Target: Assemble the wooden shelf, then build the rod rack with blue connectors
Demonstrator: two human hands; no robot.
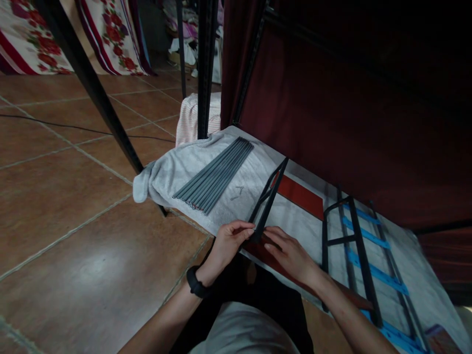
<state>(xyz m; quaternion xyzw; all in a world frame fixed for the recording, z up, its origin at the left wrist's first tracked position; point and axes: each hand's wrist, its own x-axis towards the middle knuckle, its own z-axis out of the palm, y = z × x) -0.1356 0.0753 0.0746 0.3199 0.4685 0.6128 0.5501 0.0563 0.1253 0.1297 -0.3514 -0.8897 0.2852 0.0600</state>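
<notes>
My left hand [229, 242] pinches the near end of a thin black metal frame piece [271, 189], which slants away over a grey towel [191, 167]. My right hand [289, 253] lies just to the right of that end, fingers close together and touching the frame's tip. A black band sits on my left wrist. A bundle of several grey rods [216, 177] lies on the towel to the left. Two small metal screws [238, 192] rest between the rods and the frame.
A black frame with blue straps [363, 246] lies at the right. Dark red fabric on a black frame [332, 98] rises behind. Black upright posts [204, 69] stand at the back. Brown floor tiles [73, 221] spread left, crossed by a black cable [73, 128]. Floral cloth [110, 34] hangs beyond.
</notes>
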